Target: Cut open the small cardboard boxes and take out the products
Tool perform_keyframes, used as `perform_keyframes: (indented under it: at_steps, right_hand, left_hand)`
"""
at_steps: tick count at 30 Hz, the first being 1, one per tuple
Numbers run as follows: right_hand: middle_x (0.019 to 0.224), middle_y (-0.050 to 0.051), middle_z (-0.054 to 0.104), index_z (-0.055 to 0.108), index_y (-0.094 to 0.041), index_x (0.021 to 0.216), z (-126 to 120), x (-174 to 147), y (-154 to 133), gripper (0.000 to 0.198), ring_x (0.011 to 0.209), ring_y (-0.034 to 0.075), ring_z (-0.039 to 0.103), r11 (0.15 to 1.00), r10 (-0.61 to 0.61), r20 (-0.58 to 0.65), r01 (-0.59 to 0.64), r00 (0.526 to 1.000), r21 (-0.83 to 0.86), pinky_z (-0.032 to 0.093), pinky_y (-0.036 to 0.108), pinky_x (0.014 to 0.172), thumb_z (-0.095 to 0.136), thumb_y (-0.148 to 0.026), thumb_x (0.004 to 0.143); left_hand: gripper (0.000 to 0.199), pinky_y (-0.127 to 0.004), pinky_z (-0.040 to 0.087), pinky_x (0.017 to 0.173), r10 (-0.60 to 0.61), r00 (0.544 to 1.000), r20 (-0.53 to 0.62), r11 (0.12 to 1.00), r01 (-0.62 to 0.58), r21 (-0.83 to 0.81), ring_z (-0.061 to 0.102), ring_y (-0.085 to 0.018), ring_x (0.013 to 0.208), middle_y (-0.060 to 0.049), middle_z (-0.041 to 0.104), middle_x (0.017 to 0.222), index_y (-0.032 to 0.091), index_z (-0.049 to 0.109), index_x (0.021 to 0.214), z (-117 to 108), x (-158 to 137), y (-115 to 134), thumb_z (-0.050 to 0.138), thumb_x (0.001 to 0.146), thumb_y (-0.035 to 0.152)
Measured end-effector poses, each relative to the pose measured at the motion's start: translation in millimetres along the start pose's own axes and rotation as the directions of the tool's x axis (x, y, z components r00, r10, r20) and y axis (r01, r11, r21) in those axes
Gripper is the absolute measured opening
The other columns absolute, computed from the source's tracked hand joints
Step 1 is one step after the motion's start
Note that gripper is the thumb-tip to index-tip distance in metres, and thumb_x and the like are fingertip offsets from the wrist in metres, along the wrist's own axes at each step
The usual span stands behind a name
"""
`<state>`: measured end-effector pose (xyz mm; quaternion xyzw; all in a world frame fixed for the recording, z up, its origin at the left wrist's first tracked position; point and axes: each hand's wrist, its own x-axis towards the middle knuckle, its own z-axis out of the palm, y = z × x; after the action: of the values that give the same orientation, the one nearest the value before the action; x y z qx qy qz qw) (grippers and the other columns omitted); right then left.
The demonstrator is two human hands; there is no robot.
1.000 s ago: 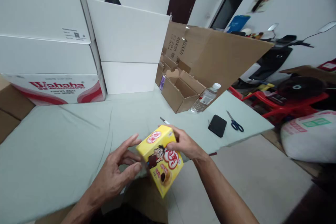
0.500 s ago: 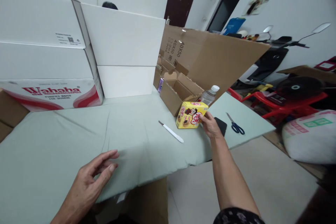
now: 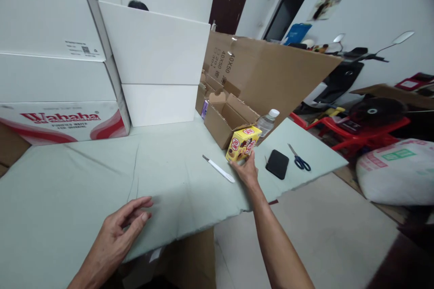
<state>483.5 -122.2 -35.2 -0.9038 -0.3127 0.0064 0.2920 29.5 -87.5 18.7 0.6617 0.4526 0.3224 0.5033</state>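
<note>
My right hand (image 3: 248, 172) grips the near side of a yellow snack box (image 3: 239, 142), its thumb at the lower left corner and its fingers along the right face. The snack box stands on the table, close against the near end of an open brown carton (image 3: 214, 124). Just left of that hand lies a white-handled craft knife (image 3: 221, 171). My left hand (image 3: 117, 232) hovers over the table's front edge, fingers apart and slightly curled, holding nothing. To the right of the snack box are a clear bottle (image 3: 266, 123), a flat black object (image 3: 277, 164) and dark-handled scissors (image 3: 301, 162).
White cartons (image 3: 152, 45), one at the bottom marked Wahaha (image 3: 64, 119), are stacked along the back of the green-covered table (image 3: 101, 176). A large cardboard sheet (image 3: 271, 67) stands behind the brown carton. Right of the table are red stools (image 3: 352, 133) and a stuffed white sack (image 3: 393, 176).
My right hand has shifted left with the snack box, from its right side to its near side, and the box has turned. The black object is now uncovered. My left hand stays put.
</note>
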Motion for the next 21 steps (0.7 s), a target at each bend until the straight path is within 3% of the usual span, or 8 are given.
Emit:
perform_keyframes:
  at_steps: [4,7,14,21]
  right_hand:
    - [0.154,0.018,0.057,0.027,-0.019,0.16,-4,-4,-11,0.092,0.14,0.034,0.054,0.995,0.031,0.065,-0.025,0.997,-0.092,0.044,0.048,0.109,0.07,-0.047,0.083]
    - [0.14,0.019,0.067,0.036,-0.016,0.154,-5,-6,-21,0.08,0.133,0.036,0.059,0.985,0.047,0.085,-0.031,0.995,-0.172,0.041,0.047,0.107,0.067,-0.047,0.088]
    - [0.131,0.03,0.066,0.05,-0.006,0.137,6,-10,-51,0.062,0.128,0.041,0.058,0.953,0.056,0.022,-0.046,0.998,-0.301,0.038,0.051,0.103,0.06,-0.05,0.095]
    - [0.128,0.031,0.064,0.056,-0.009,0.129,-3,-8,-50,0.072,0.12,0.04,0.059,0.941,-0.044,0.082,0.069,0.996,-0.332,0.042,0.049,0.095,0.038,-0.071,0.097]
  left_hand:
    - [0.055,-0.033,0.068,0.078,-0.055,0.998,0.023,0.998,0.055,0.005,0.081,-0.027,0.088,-0.011,0.083,0.111,0.022,0.081,0.111,-8,-3,-7,0.071,0.082,0.068]
    - [0.055,-0.034,0.067,0.082,-0.087,0.996,0.028,0.996,0.087,0.003,0.08,-0.026,0.089,-0.011,0.083,0.112,0.022,0.08,0.113,-11,-4,-11,0.071,0.083,0.067]
    - [0.059,-0.036,0.066,0.082,-0.09,0.996,0.008,0.996,0.09,-0.004,0.078,-0.026,0.082,-0.011,0.083,0.099,0.02,0.08,0.113,-4,-8,-12,0.069,0.083,0.071]
    - [0.057,-0.033,0.064,0.083,-0.141,0.99,-0.008,0.99,0.141,-0.021,0.078,-0.026,0.096,-0.01,0.081,0.12,0.022,0.078,0.119,-23,-17,-15,0.069,0.085,0.067]
